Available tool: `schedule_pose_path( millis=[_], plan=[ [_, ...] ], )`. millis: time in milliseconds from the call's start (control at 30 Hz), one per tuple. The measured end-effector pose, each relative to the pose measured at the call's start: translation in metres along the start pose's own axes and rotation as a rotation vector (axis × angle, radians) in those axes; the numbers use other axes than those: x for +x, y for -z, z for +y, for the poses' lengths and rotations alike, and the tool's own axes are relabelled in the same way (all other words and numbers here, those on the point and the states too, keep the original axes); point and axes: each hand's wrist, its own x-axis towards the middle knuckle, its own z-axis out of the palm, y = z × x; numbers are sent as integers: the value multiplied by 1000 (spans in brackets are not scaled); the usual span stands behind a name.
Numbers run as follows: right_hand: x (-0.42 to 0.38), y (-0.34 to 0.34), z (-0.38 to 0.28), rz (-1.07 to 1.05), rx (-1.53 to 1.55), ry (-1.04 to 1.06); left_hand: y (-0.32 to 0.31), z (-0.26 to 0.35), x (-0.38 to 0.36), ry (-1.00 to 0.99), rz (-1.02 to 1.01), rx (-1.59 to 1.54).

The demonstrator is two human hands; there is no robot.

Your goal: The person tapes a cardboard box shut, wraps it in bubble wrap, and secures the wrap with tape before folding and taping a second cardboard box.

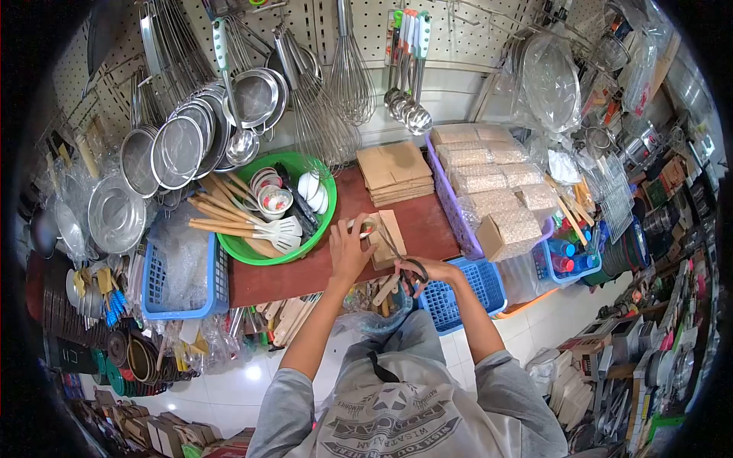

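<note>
My right hand (432,272) is wrapped round the black handles of a pair of scissors (413,276), whose blades point up and left over an open piece of brown cardboard (389,233). At the cardboard's left side, my left hand (351,250) has its fingers curled at the edge, where a small whitish item with a touch of colour shows. I cannot tell what that item is. The cardboard lies on the reddish-brown table (343,206), just below a stack of flat brown cardboard (395,172).
Left of my hands, a green basin (324,221) holds wooden-handled spatulas, bowls and cups. A purple crate (452,202) of bubble-wrapped boxes stands right, with a blue basket (466,294) below it. Whisks (353,84), strainers (177,153) and ladles (417,118) hang overhead.
</note>
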Motion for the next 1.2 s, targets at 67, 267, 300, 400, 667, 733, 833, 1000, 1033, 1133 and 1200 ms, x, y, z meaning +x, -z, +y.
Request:
schedule_pose_path(
  millis=[67, 267, 300, 400, 667, 733, 833, 1000, 1033, 1133, 1200],
  plan=[
    [7, -6, 5, 34, 26, 23, -1, -1, -1, 0, 3, -1],
    [12, -20, 4, 60, 48, 84, -1, -1, -1, 3, 1, 1],
    [14, -20, 6, 85, 37, 113, -2, -1, -2, 1, 4, -1],
    [22, -22, 11, 149, 17, 151, -1, -2, -2, -1, 11, -6],
    [26, -37, -9, 282, 33, 95, -2, -5, -4, -7, 12, -4],
    [26, -41, -11, 328, 21, 95, -1, -5, -4, -1, 2, -1],
    [28, -43, -12, 368, 27, 94, -2, -5, -4, -5, 5, 6],
    [32, -42, -8, 382, 31, 79, -2, -5, -4, -10, 11, -8],
    [31, -43, -9, 387, 33, 81, -2, -6, -4, -11, 13, -11],
    [30, -43, -10, 383, 17, 97, 0, -4, -5, -6, 5, 0],
    [30, -42, -10, 384, 9, 100, -1, -3, -5, -14, 15, -9]
  ],
)
